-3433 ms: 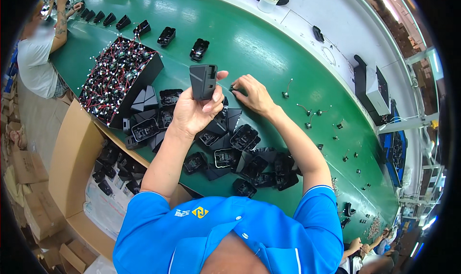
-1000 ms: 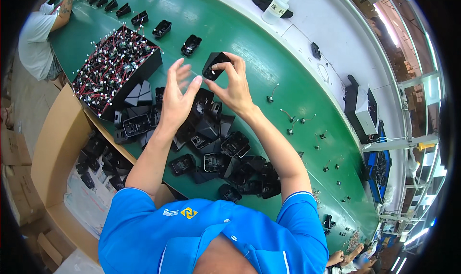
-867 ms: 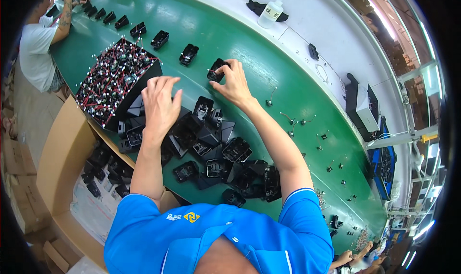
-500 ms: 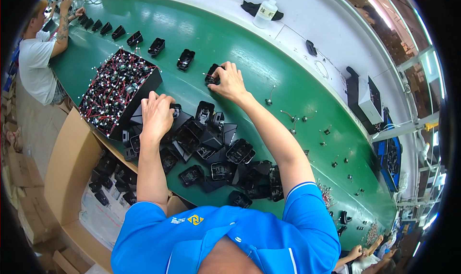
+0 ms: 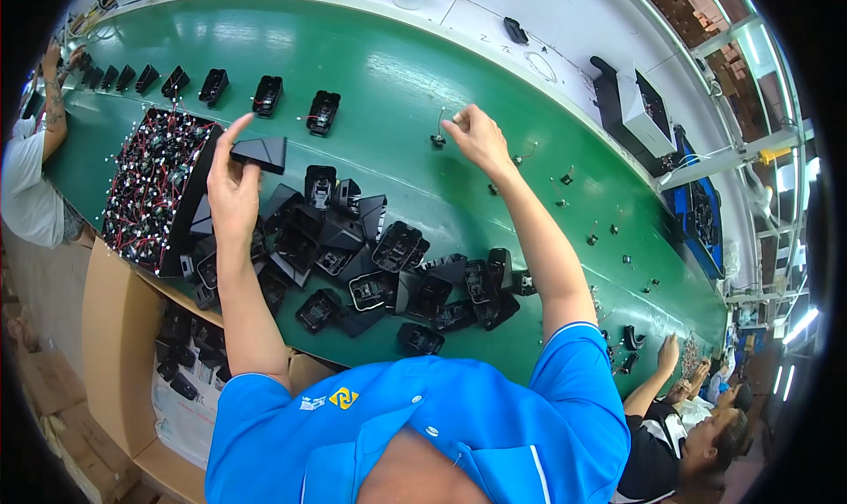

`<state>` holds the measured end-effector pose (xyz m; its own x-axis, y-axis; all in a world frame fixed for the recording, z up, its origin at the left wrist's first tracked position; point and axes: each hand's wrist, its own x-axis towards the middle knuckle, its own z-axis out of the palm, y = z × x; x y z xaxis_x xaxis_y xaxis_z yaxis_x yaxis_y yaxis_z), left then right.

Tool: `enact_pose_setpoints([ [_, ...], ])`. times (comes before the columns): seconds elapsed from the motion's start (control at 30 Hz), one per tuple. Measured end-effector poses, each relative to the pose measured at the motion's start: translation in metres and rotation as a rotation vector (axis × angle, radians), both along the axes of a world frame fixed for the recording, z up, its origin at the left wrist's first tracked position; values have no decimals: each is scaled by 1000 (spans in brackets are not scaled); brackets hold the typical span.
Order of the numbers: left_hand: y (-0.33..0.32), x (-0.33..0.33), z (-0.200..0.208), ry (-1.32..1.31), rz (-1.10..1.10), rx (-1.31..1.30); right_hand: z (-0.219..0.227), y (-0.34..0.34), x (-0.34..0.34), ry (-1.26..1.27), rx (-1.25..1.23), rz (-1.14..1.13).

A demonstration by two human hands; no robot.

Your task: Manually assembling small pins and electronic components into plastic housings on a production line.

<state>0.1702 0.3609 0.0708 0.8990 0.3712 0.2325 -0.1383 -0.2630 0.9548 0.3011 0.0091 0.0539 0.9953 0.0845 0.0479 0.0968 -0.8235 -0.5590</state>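
Observation:
My left hand (image 5: 231, 191) grips a black plastic housing (image 5: 261, 154) between thumb and fingers, its smooth side facing up, over the near side of the green table. Farther right, my right hand (image 5: 481, 139) reaches out with thumb and bent fingers slightly apart. Just left of its thumb is a small wired part (image 5: 438, 140) lying on the table, its thin wire standing up. Between my arms lies a heap of black housings (image 5: 399, 244), tipped at various angles. At the far left a row of housings leads away, the nearest of them one with a red wire (image 5: 324, 114).
A black box (image 5: 191, 195) heaped with wired parts stands left of my left hand. Below it is an open cardboard box (image 5: 113, 354) holding more housings. Several small wired parts (image 5: 565, 178) dot the table on the right. Co-workers sit at the far left and lower right.
My right hand has left the housing in the row and moved right to the small wired part. My left hand has lifted a housing from beside the heap. The view has shifted.

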Motion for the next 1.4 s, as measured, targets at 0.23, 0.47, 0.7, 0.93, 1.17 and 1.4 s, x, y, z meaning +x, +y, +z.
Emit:
enact_pose_setpoints([
  [0.23, -54, -21, -3, -4, -460, -1447, -18, 16, -6, 77, -192, 36],
  [0.47, -61, -22, -1, -29, -774, -1636, -37, 16, -3, -77, 2, 249],
  [0.7, -61, -15, -15, -7, -942, -1704, -44, 20, -5, 93, 398, 139],
  [0.93, -65, -22, -3, 18, -729, -1233, -34, 22, -14, 108, 551, 135],
  [1.17, -79, -28, 15, 69, -569, -1192, 53, 78, -84, 69, 1033, 260],
  [1.4, -90, -30, 15, -30, -703, -1448, 65, 101, -124, -268, 614, 557],
])
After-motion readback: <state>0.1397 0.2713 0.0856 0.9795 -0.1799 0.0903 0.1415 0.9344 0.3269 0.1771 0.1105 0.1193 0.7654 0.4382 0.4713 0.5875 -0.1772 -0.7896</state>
